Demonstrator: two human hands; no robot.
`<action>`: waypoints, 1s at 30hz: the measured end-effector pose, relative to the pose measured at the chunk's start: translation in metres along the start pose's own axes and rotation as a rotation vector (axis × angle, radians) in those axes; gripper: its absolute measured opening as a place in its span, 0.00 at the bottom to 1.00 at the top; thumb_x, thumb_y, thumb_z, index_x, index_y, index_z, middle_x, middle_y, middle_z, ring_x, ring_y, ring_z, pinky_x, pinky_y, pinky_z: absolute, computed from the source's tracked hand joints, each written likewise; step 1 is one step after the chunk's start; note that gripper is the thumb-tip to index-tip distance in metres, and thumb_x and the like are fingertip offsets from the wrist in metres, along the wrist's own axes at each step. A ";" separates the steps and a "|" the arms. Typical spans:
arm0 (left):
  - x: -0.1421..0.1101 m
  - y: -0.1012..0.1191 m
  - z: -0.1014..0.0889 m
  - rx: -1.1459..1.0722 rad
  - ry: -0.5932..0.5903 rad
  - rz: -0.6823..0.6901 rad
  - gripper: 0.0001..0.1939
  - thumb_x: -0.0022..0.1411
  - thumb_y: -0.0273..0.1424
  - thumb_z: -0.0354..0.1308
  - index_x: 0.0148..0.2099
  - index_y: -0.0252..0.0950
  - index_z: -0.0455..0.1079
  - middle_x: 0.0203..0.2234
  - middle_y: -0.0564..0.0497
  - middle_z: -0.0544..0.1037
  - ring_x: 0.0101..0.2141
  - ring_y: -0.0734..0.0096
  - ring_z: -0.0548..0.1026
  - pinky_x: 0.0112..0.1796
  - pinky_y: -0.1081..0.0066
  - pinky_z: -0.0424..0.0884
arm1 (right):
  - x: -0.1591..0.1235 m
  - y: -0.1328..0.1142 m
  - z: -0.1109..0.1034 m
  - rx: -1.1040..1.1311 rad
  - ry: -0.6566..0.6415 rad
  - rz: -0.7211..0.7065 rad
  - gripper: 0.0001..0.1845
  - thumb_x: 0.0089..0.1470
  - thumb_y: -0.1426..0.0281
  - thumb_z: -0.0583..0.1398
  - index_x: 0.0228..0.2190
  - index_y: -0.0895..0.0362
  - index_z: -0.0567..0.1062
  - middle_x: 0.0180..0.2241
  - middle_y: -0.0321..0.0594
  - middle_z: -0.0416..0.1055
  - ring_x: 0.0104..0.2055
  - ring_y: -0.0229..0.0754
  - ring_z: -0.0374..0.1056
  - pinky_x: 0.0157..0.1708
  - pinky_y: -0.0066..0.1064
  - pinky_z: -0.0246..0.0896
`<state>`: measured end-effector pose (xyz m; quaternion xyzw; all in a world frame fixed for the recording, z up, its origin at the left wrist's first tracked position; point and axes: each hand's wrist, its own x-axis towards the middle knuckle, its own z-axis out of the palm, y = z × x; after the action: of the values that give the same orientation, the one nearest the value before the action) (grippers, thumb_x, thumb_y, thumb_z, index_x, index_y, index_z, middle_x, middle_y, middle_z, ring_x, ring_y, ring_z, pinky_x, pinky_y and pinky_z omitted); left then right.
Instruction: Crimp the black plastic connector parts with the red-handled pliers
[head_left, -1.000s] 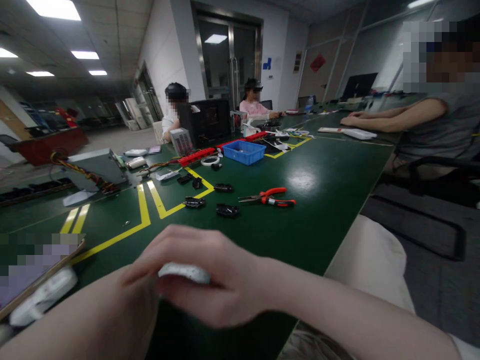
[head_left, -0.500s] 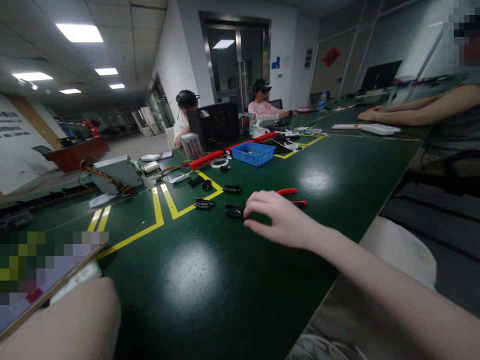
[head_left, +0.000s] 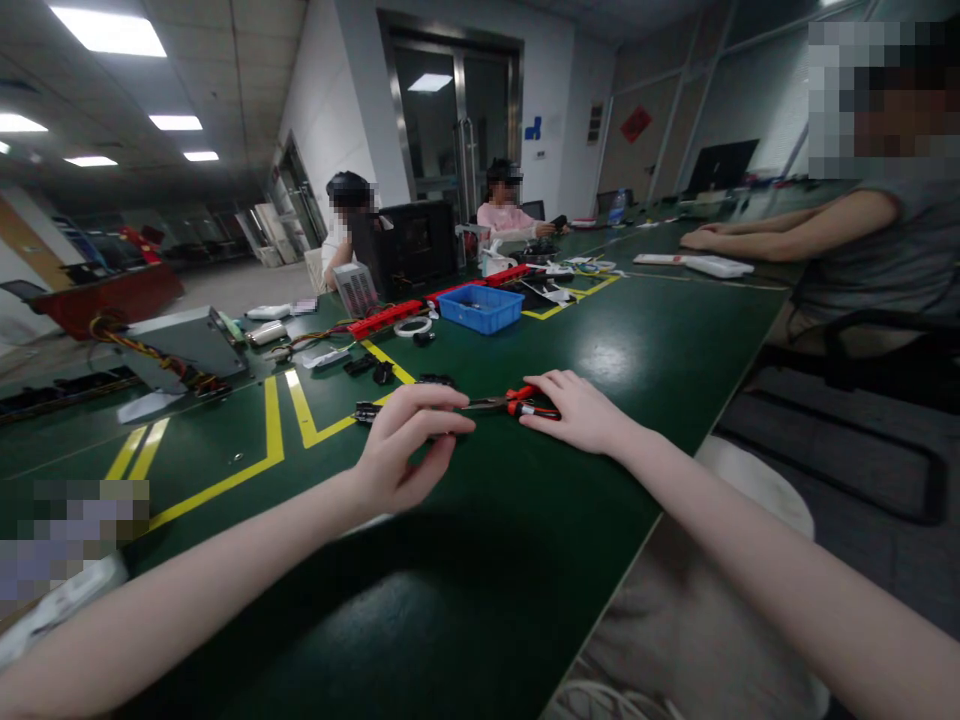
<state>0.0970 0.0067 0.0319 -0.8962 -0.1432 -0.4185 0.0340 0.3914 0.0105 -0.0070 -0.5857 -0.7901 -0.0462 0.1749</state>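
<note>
My right hand (head_left: 574, 412) is closed over the red handles of a pair of long-nosed pliers (head_left: 517, 402), whose jaws point left. Its handles are spread apart. My left hand (head_left: 405, 440) hovers over the table beside the jaw tips, with its fingers bent and gaps between them; nothing can be made out in them. Just behind its knuckles, a small black plastic piece (head_left: 366, 412) is partly covered. Another black piece (head_left: 435, 380) lies beyond the fingers. Further back are more black pieces (head_left: 382, 372).
A blue bin (head_left: 480, 308) stands beyond my hands, beside a red power strip (head_left: 386, 318). At left sits a grey metal box (head_left: 176, 345) with cables. Yellow tape (head_left: 274, 430) marks the green table (head_left: 480, 580). Other people sit around it, one at right (head_left: 847, 225).
My left hand has come in from the lower left to the pliers' tips. My right hand has left the black piece and taken hold of the pliers. The view has shifted slightly.
</note>
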 end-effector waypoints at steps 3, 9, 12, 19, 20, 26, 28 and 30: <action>-0.002 -0.021 0.017 0.084 -0.153 -0.089 0.10 0.63 0.32 0.55 0.47 0.38 0.68 0.47 0.45 0.72 0.47 0.60 0.71 0.46 0.60 0.69 | 0.001 -0.002 -0.001 -0.048 0.001 0.004 0.35 0.54 0.46 0.53 0.54 0.59 0.66 0.47 0.52 0.67 0.47 0.54 0.64 0.44 0.42 0.59; -0.016 -0.044 0.031 0.132 -0.336 -0.295 0.16 0.59 0.40 0.58 0.47 0.39 0.67 0.48 0.46 0.71 0.47 0.57 0.71 0.47 0.57 0.70 | 0.028 0.003 -0.012 -0.206 -0.024 -0.112 0.30 0.50 0.47 0.57 0.45 0.57 0.70 0.42 0.46 0.67 0.39 0.47 0.64 0.38 0.36 0.56; -0.020 -0.045 0.030 0.057 -0.336 -0.323 0.07 0.61 0.33 0.56 0.42 0.39 0.69 0.44 0.48 0.72 0.44 0.62 0.72 0.46 0.61 0.71 | 0.054 0.002 -0.016 -0.385 0.024 -0.211 0.24 0.49 0.56 0.60 0.44 0.58 0.69 0.43 0.48 0.66 0.42 0.49 0.62 0.38 0.36 0.53; -0.021 -0.053 0.030 -0.141 -0.300 -0.348 0.07 0.59 0.27 0.54 0.40 0.37 0.69 0.43 0.47 0.72 0.45 0.63 0.72 0.48 0.62 0.70 | 0.079 -0.016 0.010 -0.498 0.231 -0.092 0.22 0.44 0.76 0.57 0.44 0.62 0.68 0.44 0.53 0.68 0.47 0.54 0.59 0.51 0.44 0.45; -0.022 -0.054 0.030 -0.166 -0.299 -0.347 0.06 0.59 0.27 0.54 0.40 0.37 0.70 0.44 0.46 0.72 0.45 0.63 0.72 0.49 0.61 0.70 | 0.078 -0.016 0.014 -0.457 0.237 -0.105 0.21 0.44 0.75 0.56 0.44 0.61 0.68 0.44 0.53 0.68 0.47 0.54 0.59 0.52 0.45 0.45; -0.023 -0.060 0.032 -0.229 -0.329 -0.386 0.09 0.58 0.23 0.52 0.40 0.37 0.70 0.49 0.45 0.71 0.50 0.60 0.71 0.53 0.59 0.67 | 0.064 -0.012 0.016 -0.225 0.296 -0.158 0.18 0.48 0.66 0.57 0.42 0.59 0.68 0.41 0.51 0.69 0.46 0.55 0.61 0.51 0.44 0.49; -0.024 -0.061 0.033 -0.231 -0.325 -0.393 0.07 0.58 0.25 0.54 0.39 0.37 0.70 0.51 0.45 0.70 0.52 0.59 0.70 0.54 0.58 0.65 | 0.061 -0.011 0.011 -0.167 0.311 -0.159 0.17 0.49 0.66 0.56 0.42 0.58 0.68 0.41 0.50 0.69 0.45 0.54 0.61 0.50 0.44 0.50; -0.024 -0.062 0.033 -0.240 -0.318 -0.394 0.05 0.58 0.29 0.57 0.38 0.37 0.69 0.51 0.44 0.68 0.51 0.59 0.70 0.54 0.58 0.65 | 0.060 -0.010 0.006 -0.129 0.311 -0.184 0.18 0.49 0.65 0.56 0.43 0.58 0.68 0.41 0.50 0.69 0.45 0.54 0.62 0.49 0.43 0.50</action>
<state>0.0892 0.0668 -0.0116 -0.9032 -0.2677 -0.2850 -0.1772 0.3658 0.0633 0.0088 -0.5070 -0.7990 -0.2027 0.2520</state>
